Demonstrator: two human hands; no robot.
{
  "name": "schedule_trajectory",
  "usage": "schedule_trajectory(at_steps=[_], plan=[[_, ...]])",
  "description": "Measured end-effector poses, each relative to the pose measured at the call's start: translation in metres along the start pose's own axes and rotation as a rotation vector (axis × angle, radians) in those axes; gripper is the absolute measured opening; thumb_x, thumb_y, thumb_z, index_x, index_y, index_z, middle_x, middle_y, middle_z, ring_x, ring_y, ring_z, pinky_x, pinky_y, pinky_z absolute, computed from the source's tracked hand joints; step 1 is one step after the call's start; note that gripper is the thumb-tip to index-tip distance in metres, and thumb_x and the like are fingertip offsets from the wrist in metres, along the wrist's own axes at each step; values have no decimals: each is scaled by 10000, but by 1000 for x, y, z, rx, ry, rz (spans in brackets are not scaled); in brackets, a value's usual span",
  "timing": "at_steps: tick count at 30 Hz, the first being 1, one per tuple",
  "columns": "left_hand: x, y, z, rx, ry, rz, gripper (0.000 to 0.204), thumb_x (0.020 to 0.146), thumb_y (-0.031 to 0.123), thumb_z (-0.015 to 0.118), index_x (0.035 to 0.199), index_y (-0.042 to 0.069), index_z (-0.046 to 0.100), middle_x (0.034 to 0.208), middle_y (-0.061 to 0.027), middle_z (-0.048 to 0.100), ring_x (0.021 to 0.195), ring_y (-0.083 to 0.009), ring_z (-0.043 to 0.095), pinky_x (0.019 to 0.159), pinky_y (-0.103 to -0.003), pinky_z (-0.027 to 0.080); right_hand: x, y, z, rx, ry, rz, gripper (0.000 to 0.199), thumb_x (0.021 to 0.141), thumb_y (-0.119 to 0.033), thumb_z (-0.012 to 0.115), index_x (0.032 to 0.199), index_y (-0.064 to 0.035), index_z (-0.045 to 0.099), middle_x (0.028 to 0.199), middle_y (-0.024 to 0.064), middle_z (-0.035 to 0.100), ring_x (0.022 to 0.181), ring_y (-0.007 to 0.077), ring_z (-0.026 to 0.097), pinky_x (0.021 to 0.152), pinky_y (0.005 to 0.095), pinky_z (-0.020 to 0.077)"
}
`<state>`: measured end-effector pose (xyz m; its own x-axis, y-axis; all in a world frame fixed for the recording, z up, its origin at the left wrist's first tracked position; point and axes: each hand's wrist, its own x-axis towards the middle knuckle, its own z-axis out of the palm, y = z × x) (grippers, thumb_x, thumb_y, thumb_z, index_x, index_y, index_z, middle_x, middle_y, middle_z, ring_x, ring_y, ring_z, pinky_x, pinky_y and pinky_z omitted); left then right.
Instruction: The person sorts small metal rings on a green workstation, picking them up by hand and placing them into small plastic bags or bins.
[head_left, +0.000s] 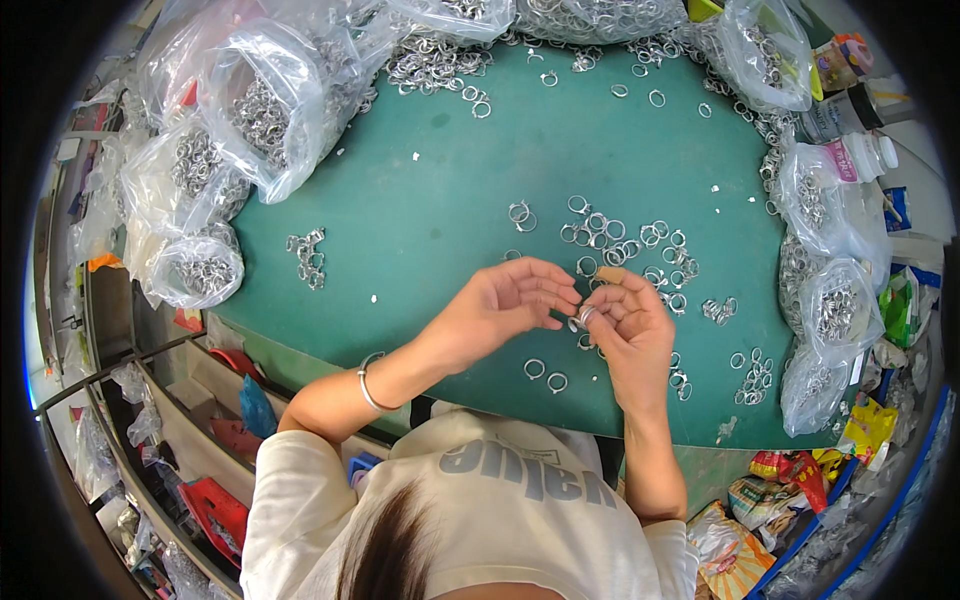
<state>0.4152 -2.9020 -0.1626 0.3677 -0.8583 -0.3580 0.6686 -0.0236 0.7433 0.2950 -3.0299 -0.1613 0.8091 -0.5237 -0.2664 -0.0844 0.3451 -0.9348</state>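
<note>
Plainly, the green table (450, 200) fills mid-frame, ringed by plastic bags of rings (270, 110) along the upper left. At centre, the left hand (505, 305) and right hand (630, 325) meet, fingertips pinched together on one small metal ring (583, 316). It could slip into the loose rings (630, 245) just above. Its facing and axis are too small to tell.

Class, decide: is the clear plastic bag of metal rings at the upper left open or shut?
Cannot tell. The clear plastic bag of metal rings bulges full, but its mouth is not clearly visible among the crumpled plastic.
</note>
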Motion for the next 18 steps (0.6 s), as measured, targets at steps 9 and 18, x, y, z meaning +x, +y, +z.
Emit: schedule_trajectory(at_steps=[9, 18], plan=[[-1, 6, 2, 316, -70, -145, 154, 871, 23, 579, 1003, -50, 609, 928, -63, 634, 838, -117, 604, 741, -248, 498, -10, -12, 0, -408, 49, -257, 368, 735, 108, 636, 1082, 12, 561, 833, 65, 625, 705, 113, 567, 596, 235, 436], [-5, -1, 21, -174, 128, -90, 130, 880, 76, 585, 957, -24, 616, 862, -67, 625, 769, -120, 591, 730, -245, 498, -26, 0, 11, -250, 54, -371, 288, 767, 91, 636, 1024, 22, 526, 916, 94, 637, 757, 140, 610, 681, 267, 489]])
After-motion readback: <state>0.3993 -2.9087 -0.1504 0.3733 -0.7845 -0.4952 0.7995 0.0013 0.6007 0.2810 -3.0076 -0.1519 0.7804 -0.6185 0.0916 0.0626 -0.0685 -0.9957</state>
